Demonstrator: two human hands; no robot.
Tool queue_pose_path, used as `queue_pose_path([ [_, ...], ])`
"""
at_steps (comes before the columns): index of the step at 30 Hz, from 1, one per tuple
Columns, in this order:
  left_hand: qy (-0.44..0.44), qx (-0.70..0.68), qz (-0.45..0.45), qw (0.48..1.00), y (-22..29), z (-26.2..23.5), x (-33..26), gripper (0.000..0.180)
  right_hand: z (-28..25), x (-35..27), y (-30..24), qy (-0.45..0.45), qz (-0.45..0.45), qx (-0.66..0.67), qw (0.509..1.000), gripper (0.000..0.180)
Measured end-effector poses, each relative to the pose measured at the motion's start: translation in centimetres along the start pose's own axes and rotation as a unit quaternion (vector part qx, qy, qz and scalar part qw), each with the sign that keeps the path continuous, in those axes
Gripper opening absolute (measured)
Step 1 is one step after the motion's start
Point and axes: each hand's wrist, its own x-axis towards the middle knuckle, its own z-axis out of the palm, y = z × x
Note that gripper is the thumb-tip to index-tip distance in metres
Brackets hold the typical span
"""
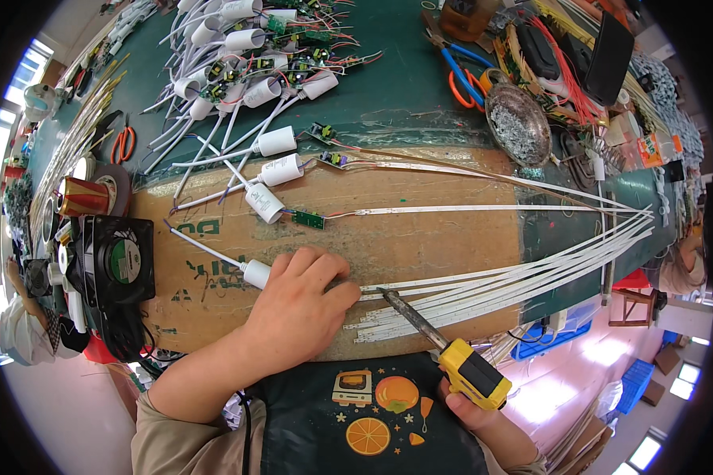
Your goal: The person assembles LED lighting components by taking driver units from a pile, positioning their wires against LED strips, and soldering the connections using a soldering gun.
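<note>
My left hand [297, 305] rests on a brown cardboard sheet [420, 245], fingers curled over the end of a white strip [491, 277] and a small part beside a white cylindrical cap [256, 274] with a white cable. My right hand [471, 408] grips the yellow handle of a soldering iron [451, 356]. Its metal tip [388, 294] points up-left and sits just right of my left fingertips, at the strip's end. Several long white strips fan out to the right across the cardboard.
More white caps with cables and green circuit boards [309, 219] lie on the cardboard and pile up on the green table [388, 95]. A black fan [115, 261] stands left. A metal dish [517, 123], blue-handled pliers [459, 75] and red wires sit at the back right.
</note>
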Motion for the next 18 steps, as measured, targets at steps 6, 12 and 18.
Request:
queue_pose_path([
  [6, 0.012, -0.025, 0.005, 1.000, -0.53, -0.03, 0.15, 0.018, 0.14, -0.04, 0.22, 0.005, -0.014, -0.001, 1.000, 0.029],
  [12, 0.050, -0.050, -0.034, 0.997, -0.35, 0.45, 0.11, 0.015, 0.27, 0.05, 0.00, 0.010, -0.006, 0.019, 1.000, 0.028],
  [18, 0.049, -0.049, -0.036, 0.997, -0.30, 0.49, 0.03, 0.013, 0.19, -0.02, 0.30, 0.009, -0.022, 0.001, 1.000, 0.028],
])
